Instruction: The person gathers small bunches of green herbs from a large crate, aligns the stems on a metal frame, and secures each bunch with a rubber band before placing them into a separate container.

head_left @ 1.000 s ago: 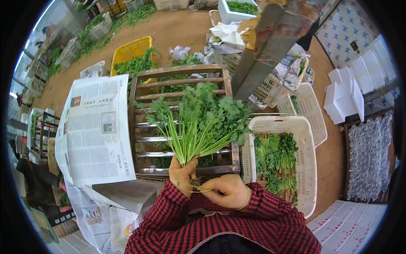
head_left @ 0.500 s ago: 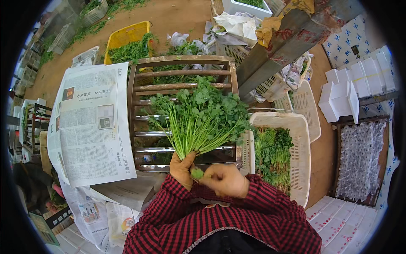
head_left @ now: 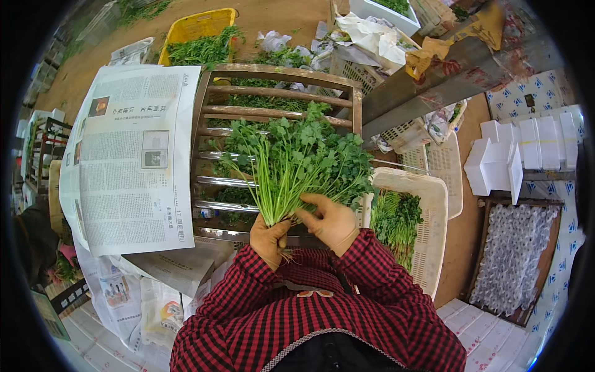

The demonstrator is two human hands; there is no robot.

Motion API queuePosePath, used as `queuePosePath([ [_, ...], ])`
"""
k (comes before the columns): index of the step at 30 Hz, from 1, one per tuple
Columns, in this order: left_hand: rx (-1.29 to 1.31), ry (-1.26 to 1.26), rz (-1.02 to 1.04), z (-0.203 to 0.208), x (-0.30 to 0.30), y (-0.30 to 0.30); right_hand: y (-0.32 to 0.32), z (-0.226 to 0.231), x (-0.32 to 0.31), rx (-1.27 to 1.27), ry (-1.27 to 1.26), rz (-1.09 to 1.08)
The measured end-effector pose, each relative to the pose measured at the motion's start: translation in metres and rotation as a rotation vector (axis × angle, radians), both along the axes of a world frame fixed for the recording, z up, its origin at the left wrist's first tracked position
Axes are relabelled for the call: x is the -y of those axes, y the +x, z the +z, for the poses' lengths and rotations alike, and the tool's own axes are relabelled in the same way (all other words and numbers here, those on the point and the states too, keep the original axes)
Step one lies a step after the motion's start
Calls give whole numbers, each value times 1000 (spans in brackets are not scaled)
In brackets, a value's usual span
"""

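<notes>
A leafy bunch of coriander with pale green stems lies over the slatted rack in front of me, its leaves pointing away. My left hand is closed around the root end, and thin brown roots show beneath its fingers. Beside the lower stems is my right hand, thumb and forefinger spread apart at the bunch's right edge. Its other fingers are partly hidden, and nothing shows in its grip.
The metal-and-wood rack has greens beneath it. Newspaper sheets lie to its left. On the right, a cream crate holds more bunches. Behind are a yellow crate and a slanting metal post. White foam boxes stand far right.
The small green leaf piece by my right hand is no longer seen. My right hand has moved forward from near the roots to the stems, its thumb and forefinger now spread. The view has shifted slightly.
</notes>
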State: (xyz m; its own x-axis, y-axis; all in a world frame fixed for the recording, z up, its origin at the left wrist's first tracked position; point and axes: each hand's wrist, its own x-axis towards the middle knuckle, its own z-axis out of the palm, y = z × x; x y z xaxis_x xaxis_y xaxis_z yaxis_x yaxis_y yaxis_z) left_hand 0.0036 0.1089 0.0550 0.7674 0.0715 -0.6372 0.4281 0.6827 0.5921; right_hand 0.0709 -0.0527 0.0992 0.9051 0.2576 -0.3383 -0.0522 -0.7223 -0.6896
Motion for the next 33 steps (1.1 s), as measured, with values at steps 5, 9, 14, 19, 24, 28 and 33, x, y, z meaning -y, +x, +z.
queuePosePath([
  [5, 0, -1, -52, -4, -5, -14, -19, 2, 23, 146, -204, 253],
  [9, 54, 175, -63, -8, 3, -16, -7, 40, -6, 128, 18, 120],
  [14, 13, 213, 45, -27, 23, -24, 5, -6, -50, 175, -212, 245],
  [19, 103, 263, -62, -17, 12, -32, -4, -38, -23, -123, 67, -19],
  [24, 101, 214, -42, -23, 12, -32, -23, -34, -25, 26, 68, -148],
  [28, 92, 195, -20, -25, 15, -33, -22, -13, -22, 330, 28, 3],
  [33, 105, 178, -27, -24, 12, -33, -6, -9, -34, 271, -170, 137],
])
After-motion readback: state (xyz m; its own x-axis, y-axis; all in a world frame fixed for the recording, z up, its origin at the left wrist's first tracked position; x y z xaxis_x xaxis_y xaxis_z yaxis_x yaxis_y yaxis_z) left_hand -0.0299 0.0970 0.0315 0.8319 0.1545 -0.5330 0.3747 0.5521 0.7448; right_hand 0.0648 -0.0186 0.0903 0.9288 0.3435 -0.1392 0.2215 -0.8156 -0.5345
